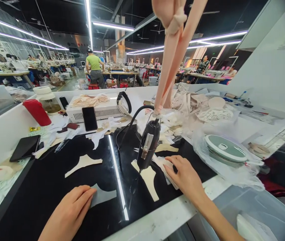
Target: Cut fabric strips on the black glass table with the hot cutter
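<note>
My left hand [69, 210] is closed at the front left of the black work surface [54, 190], thumb and fingers pinching the left end of a pale grey curved cut piece [104, 196]. My right hand [186, 175] has its thumb and fingertips closed on a whitish cut piece [164, 165] in a small stack. Between the hands, a black corded hand tool [149, 144] hangs tip down over a cream cut piece [149, 182]. Another cream cut piece [83, 164] lies flat, farther back on the left.
Knotted pink fabric strips [169, 63] suspend the tool. A black phone [89, 118] leans against a white vented box [99, 113]. Loose fabric [192, 103] is heaped at the back. A green-lidded container [225, 149] stands right. A person in a green shirt [94, 63] stands far off.
</note>
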`<state>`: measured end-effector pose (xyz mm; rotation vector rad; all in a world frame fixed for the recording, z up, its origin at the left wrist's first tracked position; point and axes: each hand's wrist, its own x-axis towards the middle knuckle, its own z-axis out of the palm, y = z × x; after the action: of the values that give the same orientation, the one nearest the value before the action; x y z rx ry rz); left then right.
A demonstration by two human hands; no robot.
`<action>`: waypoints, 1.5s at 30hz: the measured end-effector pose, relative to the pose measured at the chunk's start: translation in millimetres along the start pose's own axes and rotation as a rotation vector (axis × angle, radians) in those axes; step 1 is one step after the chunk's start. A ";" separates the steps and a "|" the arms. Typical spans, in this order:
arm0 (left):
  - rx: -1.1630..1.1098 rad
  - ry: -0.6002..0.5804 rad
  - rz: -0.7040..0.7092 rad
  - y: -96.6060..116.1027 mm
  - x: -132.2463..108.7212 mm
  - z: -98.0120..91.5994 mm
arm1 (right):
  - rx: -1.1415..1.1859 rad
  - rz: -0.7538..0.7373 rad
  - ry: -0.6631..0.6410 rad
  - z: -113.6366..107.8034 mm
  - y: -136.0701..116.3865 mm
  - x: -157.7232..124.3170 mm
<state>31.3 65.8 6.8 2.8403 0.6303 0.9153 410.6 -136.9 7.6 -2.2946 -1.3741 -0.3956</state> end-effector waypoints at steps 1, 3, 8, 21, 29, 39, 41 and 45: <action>0.008 0.008 0.012 0.5 0.0 -0.2 | -0.007 -0.005 -0.001 3.4 -0.8 1.6; 0.025 0.020 0.035 1.6 -0.3 -0.3 | -0.022 -0.013 0.004 9.7 -2.6 5.4; 0.047 0.027 0.037 2.9 -1.9 -0.3 | -0.016 -0.028 0.036 17.2 -6.5 13.4; 0.066 0.042 0.061 1.0 -4.2 -0.4 | 0.410 0.099 0.263 -19.1 -1.1 17.9; -0.023 0.034 0.011 11.1 -0.1 -2.4 | 0.703 0.157 0.374 -44.8 -22.7 11.0; -0.623 -0.111 -0.260 85.3 47.5 -32.6 | 0.999 -0.282 -0.084 -73.9 -109.4 3.7; -0.752 -0.207 -0.386 96.2 54.4 -37.6 | 1.011 -0.318 -0.115 -65.5 -121.5 4.7; -0.946 -0.357 -0.631 105.0 60.0 -39.9 | 1.057 -0.342 -0.187 -48.6 -140.0 6.5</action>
<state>89.9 -6.6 93.7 1.7297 0.7167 0.3983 288.9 -98.4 83.1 -1.2499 -1.5373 0.3966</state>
